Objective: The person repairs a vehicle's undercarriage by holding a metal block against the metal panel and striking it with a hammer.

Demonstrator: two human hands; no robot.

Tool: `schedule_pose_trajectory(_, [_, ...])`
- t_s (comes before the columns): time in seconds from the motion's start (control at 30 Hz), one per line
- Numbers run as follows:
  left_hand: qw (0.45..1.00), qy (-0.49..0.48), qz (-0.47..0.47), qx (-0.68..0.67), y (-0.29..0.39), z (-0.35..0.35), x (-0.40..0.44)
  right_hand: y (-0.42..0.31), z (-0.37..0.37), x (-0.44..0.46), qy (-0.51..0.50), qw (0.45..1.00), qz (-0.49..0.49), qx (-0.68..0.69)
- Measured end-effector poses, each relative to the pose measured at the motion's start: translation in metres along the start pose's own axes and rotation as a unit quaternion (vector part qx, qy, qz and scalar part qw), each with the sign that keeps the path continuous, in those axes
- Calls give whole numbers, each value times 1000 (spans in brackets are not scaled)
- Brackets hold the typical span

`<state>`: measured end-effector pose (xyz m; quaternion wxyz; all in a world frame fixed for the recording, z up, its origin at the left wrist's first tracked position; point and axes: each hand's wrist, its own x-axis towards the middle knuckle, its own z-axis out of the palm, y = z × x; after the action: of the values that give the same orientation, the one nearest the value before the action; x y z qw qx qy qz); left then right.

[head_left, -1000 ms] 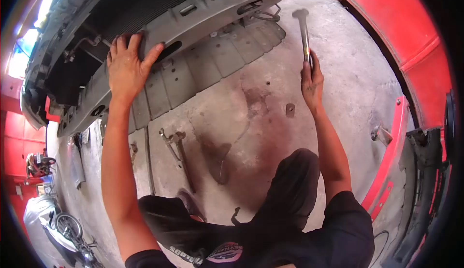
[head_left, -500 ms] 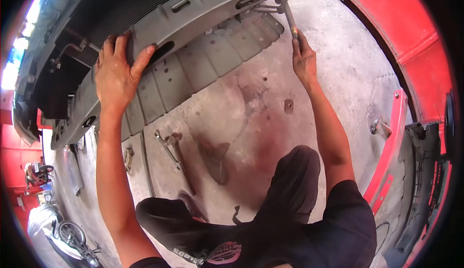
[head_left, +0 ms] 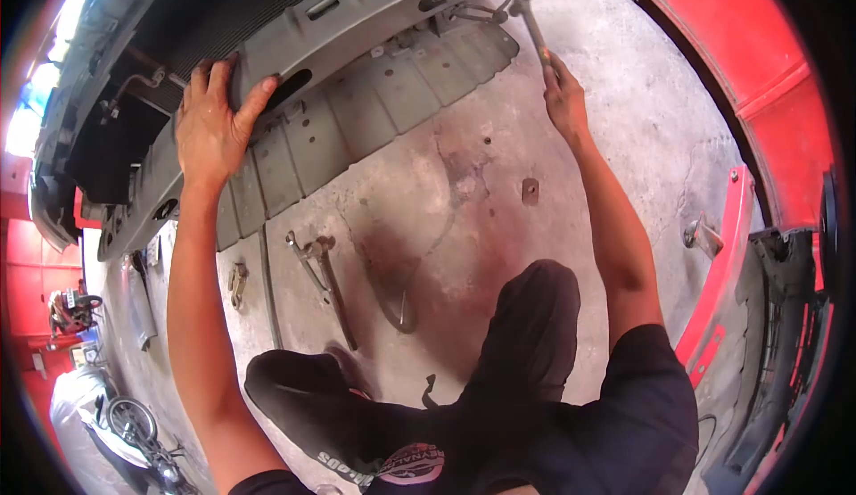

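My left hand (head_left: 212, 129) grips the grey metal bumper beam (head_left: 357, 24) across the front of a vehicle. Its fingers hook over the top edge and the thumb lies on the front face, beside a dark oval slot. In my right hand (head_left: 565, 101) is a hammer (head_left: 534, 31), held by its handle. The hammer's head is up near the far right end of the beam, close to a bent metal bracket (head_left: 481, 13). Below the beam stretches a ribbed grey panel (head_left: 357, 119) with small holes.
On the concrete floor lie another hammer (head_left: 335, 299), a wrench (head_left: 308, 268), a long thin bar (head_left: 271, 290) and a small flat plate (head_left: 530, 192). A red metal bar (head_left: 724, 268) is at right, near a red panel (head_left: 713, 40). A bicycle (head_left: 132, 420) stands lower left.
The hammer has tilted, and its head has come slightly away from the bracket at the beam's end. My left hand keeps its place on the beam. The whole view has shifted slightly.
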<state>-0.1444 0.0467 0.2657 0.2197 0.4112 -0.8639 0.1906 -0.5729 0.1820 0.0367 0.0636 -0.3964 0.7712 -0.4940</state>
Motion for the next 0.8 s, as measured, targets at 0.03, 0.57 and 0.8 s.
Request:
schedule_pose_trajectory(0.03, [1000,-2,-3,-5,0,-2,3,-8,-9,-13,-1,998,52,29])
schedule_pose_trajectory(0.57, [965,128,126,-193,60,66,-152,151,-60,-200,-338,838,137,-407])
schedule_pose_trajectory(0.8, [903,-299,-148,-270,118,261,-424,154,-36,-168,-335,847,108,-398])
